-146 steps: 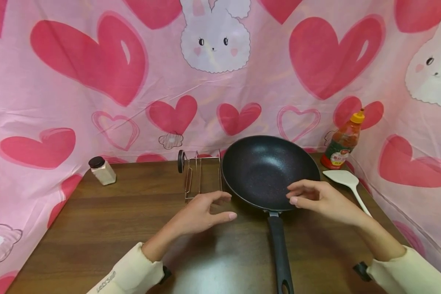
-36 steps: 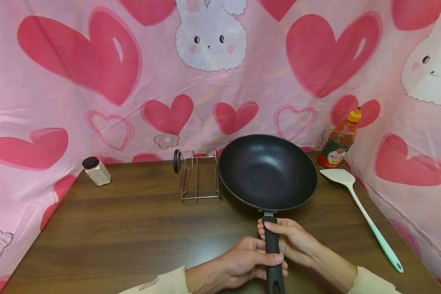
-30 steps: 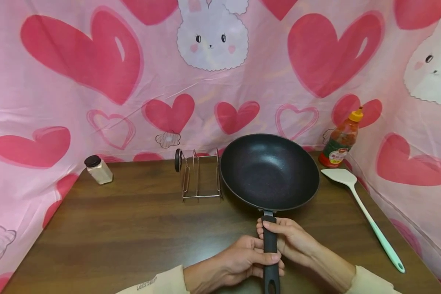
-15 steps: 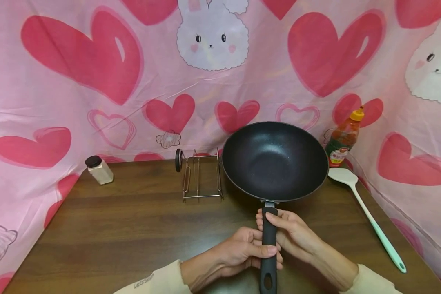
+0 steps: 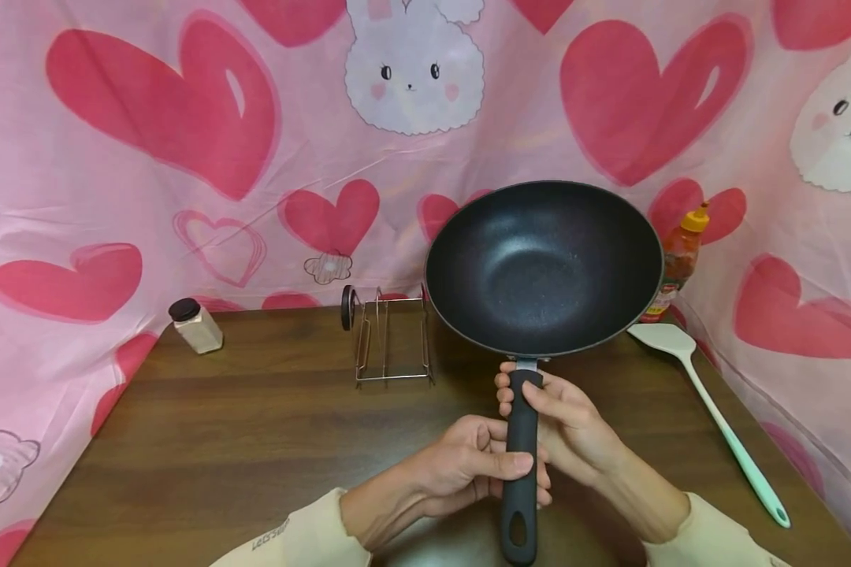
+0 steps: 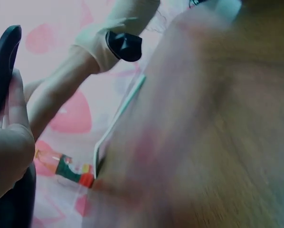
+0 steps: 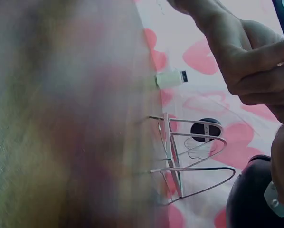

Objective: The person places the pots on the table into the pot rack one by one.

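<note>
A black wok [image 5: 542,268] is held up off the table in the head view, its far rim raised so the inside faces me. My right hand [image 5: 577,421] grips the upper part of its black handle [image 5: 521,472], with the thumb lying along the top. Lower down the same handle, my left hand [image 5: 461,468] holds on with its thumb across the front and fingers behind. Part of the wok's dark body [image 7: 251,199] shows at the lower right of the right wrist view. In the left wrist view the handle [image 6: 3,71] stands beside the hand.
A wire rack [image 5: 395,339] with a black knob stands left of the wok. Further left is a small jar [image 5: 197,327] with a black lid. On the right lie a white and green spatula [image 5: 716,409] and, behind the wok's rim, a red sauce bottle [image 5: 681,252]. A pink curtain closes off the back.
Both hands, first apart and holding nothing, took hold of the handle. Over the last half second the wok rose from the table and tilted towards me, covering part of the sauce bottle.
</note>
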